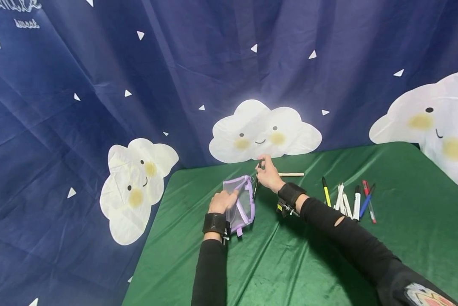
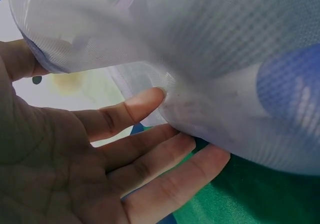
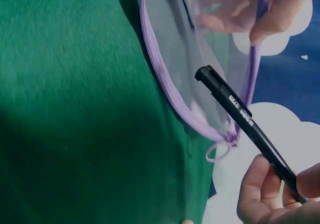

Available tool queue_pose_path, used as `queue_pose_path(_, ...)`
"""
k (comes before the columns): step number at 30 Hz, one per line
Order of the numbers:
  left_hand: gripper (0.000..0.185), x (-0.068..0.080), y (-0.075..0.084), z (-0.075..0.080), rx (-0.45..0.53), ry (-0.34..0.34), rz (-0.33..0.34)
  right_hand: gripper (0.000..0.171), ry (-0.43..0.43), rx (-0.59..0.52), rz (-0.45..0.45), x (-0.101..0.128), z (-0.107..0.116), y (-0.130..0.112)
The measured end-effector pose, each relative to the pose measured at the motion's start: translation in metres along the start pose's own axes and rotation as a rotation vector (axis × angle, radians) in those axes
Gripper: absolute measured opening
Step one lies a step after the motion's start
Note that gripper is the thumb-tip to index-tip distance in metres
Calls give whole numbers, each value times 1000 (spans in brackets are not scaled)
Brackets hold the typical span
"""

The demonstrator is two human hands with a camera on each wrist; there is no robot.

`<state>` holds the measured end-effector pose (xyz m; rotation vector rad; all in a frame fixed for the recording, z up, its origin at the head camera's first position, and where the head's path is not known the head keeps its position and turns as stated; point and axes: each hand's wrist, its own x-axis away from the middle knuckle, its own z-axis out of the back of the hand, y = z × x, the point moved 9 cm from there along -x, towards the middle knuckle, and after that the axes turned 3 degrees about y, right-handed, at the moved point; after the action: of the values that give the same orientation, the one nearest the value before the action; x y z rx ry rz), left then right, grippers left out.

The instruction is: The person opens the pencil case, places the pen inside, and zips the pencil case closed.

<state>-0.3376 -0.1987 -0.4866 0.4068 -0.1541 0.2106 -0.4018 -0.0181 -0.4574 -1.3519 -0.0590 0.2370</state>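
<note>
A see-through mesh pencil pouch with lilac trim (image 1: pixel 253 208) stands open above the green cloth. At its left side my left hand (image 1: pixel 222 201) grips the mesh, the thumb hooked over the edge in the right wrist view. In the left wrist view, that hand's fingers (image 2: pixel 175 184) lie along the white mesh (image 2: pixel 200 98). My right hand (image 1: pixel 269 173) pinches a black pen (image 3: pixel 250 124) near one end. The pen slants, its clip end pointing at the pouch's mouth and overlapping the lilac zipper edge (image 3: pixel 162 81) in the right wrist view. Through the mesh shows a thin dark stick (image 3: pixel 185 6).
Beyond my right wrist lies a beige pen (image 1: pixel 293 174). Farther right on the green cloth (image 1: pixel 290 263) are a yellow pen (image 1: pixel 326 193), several white pens (image 1: pixel 340 197), a black-capped white marker (image 1: pixel 357 204), a blue pen (image 1: pixel 365 206) and a red one (image 1: pixel 371 208). A cloud-printed curtain (image 1: pixel 198 63) hangs behind.
</note>
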Motion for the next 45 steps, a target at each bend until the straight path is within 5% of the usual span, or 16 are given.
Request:
queue_pose_path(23, 68, -2, 1, 2, 11, -1, 14, 28, 79, -186, -161, 5, -31, 25)
queue_pose_path(33, 68, -3, 2, 0, -22, 6, -5, 23, 84, -240, -370, 12, -45, 51)
queue_pose_path(45, 67, -3, -1, 0, 2, 8, 19, 27, 54, -272, -481, 18, -59, 62)
